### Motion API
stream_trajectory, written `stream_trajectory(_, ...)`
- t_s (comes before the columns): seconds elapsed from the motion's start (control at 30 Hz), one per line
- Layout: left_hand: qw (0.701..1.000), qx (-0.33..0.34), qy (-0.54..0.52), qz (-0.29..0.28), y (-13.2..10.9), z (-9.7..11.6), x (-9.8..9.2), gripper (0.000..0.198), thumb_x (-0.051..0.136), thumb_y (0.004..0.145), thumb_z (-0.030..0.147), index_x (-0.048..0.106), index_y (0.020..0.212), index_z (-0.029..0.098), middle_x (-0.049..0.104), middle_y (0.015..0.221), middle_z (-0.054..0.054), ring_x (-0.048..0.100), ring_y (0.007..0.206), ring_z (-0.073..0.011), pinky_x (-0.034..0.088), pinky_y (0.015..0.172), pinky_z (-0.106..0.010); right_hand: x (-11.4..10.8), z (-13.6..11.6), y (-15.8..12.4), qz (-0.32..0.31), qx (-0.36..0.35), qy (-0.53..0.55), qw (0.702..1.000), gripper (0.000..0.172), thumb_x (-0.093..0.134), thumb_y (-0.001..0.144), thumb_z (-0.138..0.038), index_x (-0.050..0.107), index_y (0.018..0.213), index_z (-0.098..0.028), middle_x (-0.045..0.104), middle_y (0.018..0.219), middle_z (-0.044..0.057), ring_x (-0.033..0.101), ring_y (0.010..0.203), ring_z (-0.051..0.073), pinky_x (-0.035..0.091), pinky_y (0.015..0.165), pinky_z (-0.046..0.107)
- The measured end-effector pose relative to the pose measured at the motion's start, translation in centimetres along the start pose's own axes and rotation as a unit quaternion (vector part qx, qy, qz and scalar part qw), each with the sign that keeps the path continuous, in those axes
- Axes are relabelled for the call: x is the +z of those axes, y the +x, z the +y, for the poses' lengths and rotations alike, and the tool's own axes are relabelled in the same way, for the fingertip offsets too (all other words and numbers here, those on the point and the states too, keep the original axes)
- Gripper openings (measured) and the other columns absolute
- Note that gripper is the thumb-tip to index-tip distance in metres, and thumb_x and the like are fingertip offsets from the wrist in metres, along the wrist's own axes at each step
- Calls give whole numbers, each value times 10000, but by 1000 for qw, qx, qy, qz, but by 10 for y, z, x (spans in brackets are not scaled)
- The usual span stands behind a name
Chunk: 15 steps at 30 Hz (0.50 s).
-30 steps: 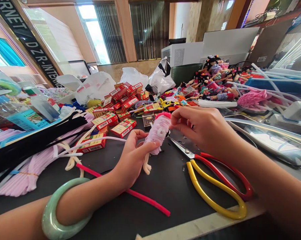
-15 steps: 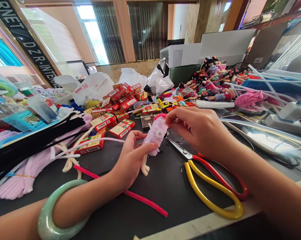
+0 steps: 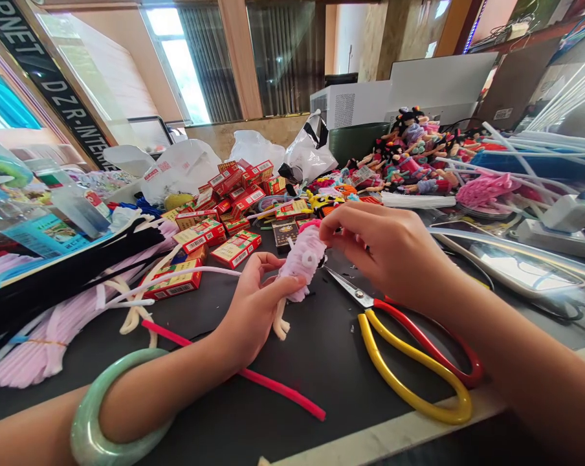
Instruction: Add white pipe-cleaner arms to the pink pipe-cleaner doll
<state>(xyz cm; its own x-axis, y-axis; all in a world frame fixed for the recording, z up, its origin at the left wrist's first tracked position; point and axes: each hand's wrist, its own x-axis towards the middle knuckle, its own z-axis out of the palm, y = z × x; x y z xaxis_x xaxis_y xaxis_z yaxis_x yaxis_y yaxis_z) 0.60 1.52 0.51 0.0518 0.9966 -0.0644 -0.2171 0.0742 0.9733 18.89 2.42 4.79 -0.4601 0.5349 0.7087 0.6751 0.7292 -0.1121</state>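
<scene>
Between my hands is a pale pink pipe-cleaner doll with a small white ring on its side, a bright pink top and cream legs hanging below. My left hand is closed round its lower part, thumb across the front. With bent fingers pinched at the pink top end, my right hand holds the doll from the other side; its fingertips are partly hidden. Red-and-yellow-handled scissors lie under my right forearm, blades pointing toward the doll. A bright pink pipe cleaner runs beneath my left wrist.
Red and yellow small boxes are heaped behind my left hand. Bundles of pale pink and black pipe cleaners lie left. Many finished dolls are piled at the back right, near a phone-like device and white power strip.
Almost nothing differs. Both hands keep the same hold on the doll, and the whole view has shifted very slightly.
</scene>
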Motion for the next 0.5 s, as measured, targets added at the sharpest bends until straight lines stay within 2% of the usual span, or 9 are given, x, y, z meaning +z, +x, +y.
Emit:
stream_trajectory(0.17, 1000, 8, -2, 1, 0, 0, 0, 441, 765, 549, 218, 458, 865, 209, 629, 732, 65, 561, 704, -108, 398, 684, -242, -1, -1, 0, 15, -23, -3, 1000, 178, 550, 907, -92, 704, 856, -164, 734, 901, 52, 679, 822, 171, 476, 708, 258)
stream_trajectory(0.27, 1000, 9, 0, -2, 0, 0, 0, 434, 764, 554, 218, 460, 864, 210, 634, 730, 62, 560, 700, -110, 396, 677, -242, 0, -1, 0, 13, -16, -20, 1000, 142, 586, 891, -114, 709, 866, -180, 728, 900, 47, 666, 729, 157, 467, 649, 255)
stream_trajectory(0.4, 1000, 4, -8, -2, -1, 1, 1, 439, 768, 547, 210, 457, 856, 216, 644, 704, 60, 565, 681, -112, 398, 659, -234, 0, -3, 0, 17, 2, -30, 999, 70, 645, 849, -142, 670, 799, -184, 682, 752, 7, 597, 600, 129, 438, 601, 246)
stream_trajectory(0.5, 999, -2, -34, 8, -1, 2, 2, 449, 777, 522, 178, 470, 849, 212, 629, 716, 66, 560, 652, -100, 398, 626, -219, -1, -5, 0, 39, 41, -38, 998, 112, 670, 815, -148, 636, 724, -204, 658, 664, -15, 591, 579, 138, 421, 583, 254)
